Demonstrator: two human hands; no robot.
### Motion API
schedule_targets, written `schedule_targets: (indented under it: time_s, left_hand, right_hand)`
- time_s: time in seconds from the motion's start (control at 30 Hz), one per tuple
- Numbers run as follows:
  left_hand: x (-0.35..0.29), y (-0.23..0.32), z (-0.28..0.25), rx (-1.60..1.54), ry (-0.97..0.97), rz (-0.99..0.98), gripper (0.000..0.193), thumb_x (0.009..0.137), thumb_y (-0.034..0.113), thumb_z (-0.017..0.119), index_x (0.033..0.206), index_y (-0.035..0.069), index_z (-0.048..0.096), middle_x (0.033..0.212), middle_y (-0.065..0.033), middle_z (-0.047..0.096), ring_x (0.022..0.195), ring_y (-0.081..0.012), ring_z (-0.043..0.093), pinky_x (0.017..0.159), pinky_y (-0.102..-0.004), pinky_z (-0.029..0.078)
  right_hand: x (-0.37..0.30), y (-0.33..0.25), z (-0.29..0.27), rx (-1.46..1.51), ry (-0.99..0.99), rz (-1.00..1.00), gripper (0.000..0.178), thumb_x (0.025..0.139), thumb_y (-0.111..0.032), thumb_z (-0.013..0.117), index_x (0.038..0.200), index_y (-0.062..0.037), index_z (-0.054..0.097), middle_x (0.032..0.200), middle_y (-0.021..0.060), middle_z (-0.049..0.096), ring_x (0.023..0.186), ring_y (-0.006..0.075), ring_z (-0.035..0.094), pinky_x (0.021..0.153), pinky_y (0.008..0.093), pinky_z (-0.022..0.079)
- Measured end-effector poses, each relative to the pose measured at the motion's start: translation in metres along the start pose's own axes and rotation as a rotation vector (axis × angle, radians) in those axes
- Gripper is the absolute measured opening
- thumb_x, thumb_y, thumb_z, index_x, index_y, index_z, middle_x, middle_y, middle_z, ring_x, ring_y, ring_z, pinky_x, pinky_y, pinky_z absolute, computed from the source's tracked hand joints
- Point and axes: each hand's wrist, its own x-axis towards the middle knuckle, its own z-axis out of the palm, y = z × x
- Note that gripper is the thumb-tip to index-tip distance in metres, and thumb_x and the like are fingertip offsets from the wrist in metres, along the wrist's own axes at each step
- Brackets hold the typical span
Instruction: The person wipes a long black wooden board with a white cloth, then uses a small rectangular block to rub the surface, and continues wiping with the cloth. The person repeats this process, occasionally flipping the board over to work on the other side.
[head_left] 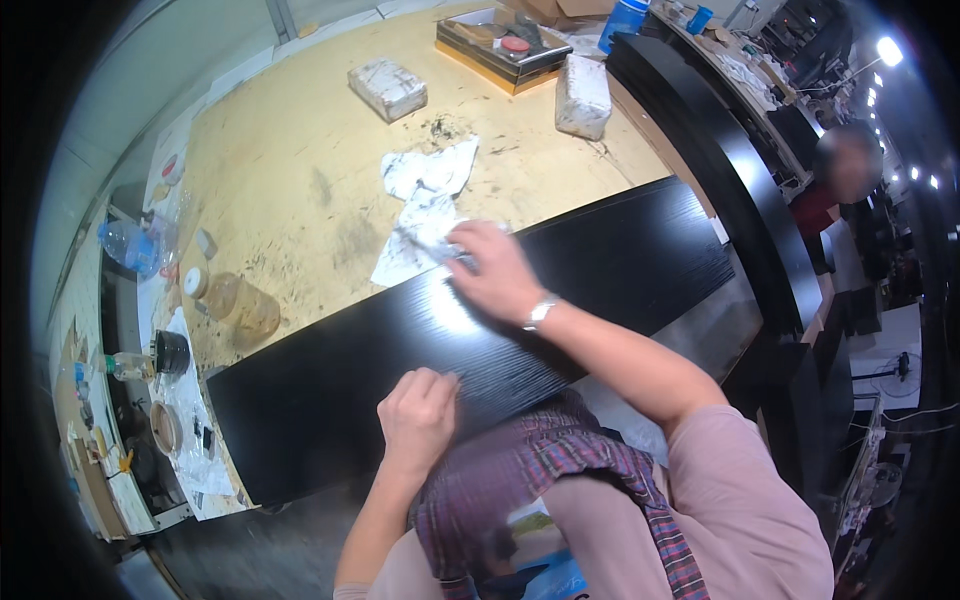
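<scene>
One black board (630, 250) lies on one table (270, 160). Your left hand (418, 418) curls at its edge, your right hand (495, 272) bends at crumpled white cloth (403, 252); whether either's fingers grip, I cannot tell. Two whitish blocks (388, 90) sit beyond.

Open passage on the pale yellow wooden desk (300, 130) lies between the yellowish transparent bottle with a white cap (245, 307), an obstacle at left, and the crumpled, stained white cloth (430, 172). Beyond the cloth, a lane separates two white rectangular wrapped blocks (388, 88); a shallow black-and-gold box (510, 65) obstructs its far end. Glossy black panels (740, 160) bar the right side. The flat black board (640, 245) permits passage above its left end.
</scene>
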Motion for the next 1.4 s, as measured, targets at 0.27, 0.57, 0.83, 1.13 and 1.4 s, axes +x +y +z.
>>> schedule_targets:
  time_s: [0.27,0.57,0.83,1.13,1.4]
  left_hand:
    - [0.069,-0.007,0.059,0.297,0.208,-0.161,0.004,0.085,0.003,0.067,0.085,0.006,0.070,0.081,-0.0125,0.064,0.074,-0.0319,0.064,0.063,-0.0420,0.051]
    - [0.189,0.147,0.208,0.098,0.142,0.077,0.011,0.083,0.004,0.070,0.075,0.007,0.063,0.070,-0.0095,0.057,0.059,-0.0288,0.059,0.055,-0.0423,0.049]
    - [0.192,0.220,0.251,-0.101,-0.068,0.272,0.006,0.081,0.006,0.069,0.078,0.010,0.068,0.072,-0.0095,0.060,0.062,-0.0289,0.061,0.055,-0.0414,0.050]
    - [0.191,0.253,0.271,-0.209,-0.213,0.383,0.007,0.081,0.004,0.069,0.076,0.009,0.068,0.071,-0.0089,0.060,0.063,-0.0266,0.062,0.053,-0.0395,0.051]
    - [0.285,0.244,0.344,-0.002,0.007,0.372,0.006,0.083,0.007,0.065,0.077,0.006,0.065,0.075,-0.0129,0.059,0.067,-0.0323,0.060,0.058,-0.0445,0.050]
  right_hand:
    - [-0.099,0.232,-0.314,-0.757,0.202,0.546,0.047,0.089,-0.030,0.070,0.116,0.0076,0.066,0.120,0.0268,0.066,0.117,0.0402,0.060,0.103,0.0466,0.046]
    - [-0.132,0.264,-0.347,-0.283,-0.094,0.775,0.056,0.109,-0.038,0.044,0.081,0.0080,0.059,0.071,0.0275,0.059,0.070,0.0429,0.062,0.067,0.0471,0.046]
    - [-0.119,0.258,-0.344,-0.321,-0.097,0.742,0.056,0.107,-0.036,0.045,0.080,0.0066,0.069,0.074,0.0308,0.063,0.075,0.0493,0.063,0.071,0.0538,0.050]
    - [-0.121,0.262,-0.344,-0.257,-0.023,0.825,0.060,0.107,-0.037,0.046,0.076,0.0096,0.068,0.066,0.0313,0.060,0.069,0.0477,0.064,0.070,0.0514,0.051]
    - [-0.158,0.282,-0.378,0.716,0.341,1.171,0.056,0.109,-0.041,0.040,0.107,0.0055,0.070,0.102,0.0141,0.074,0.092,0.0189,0.069,0.080,0.0301,0.052]
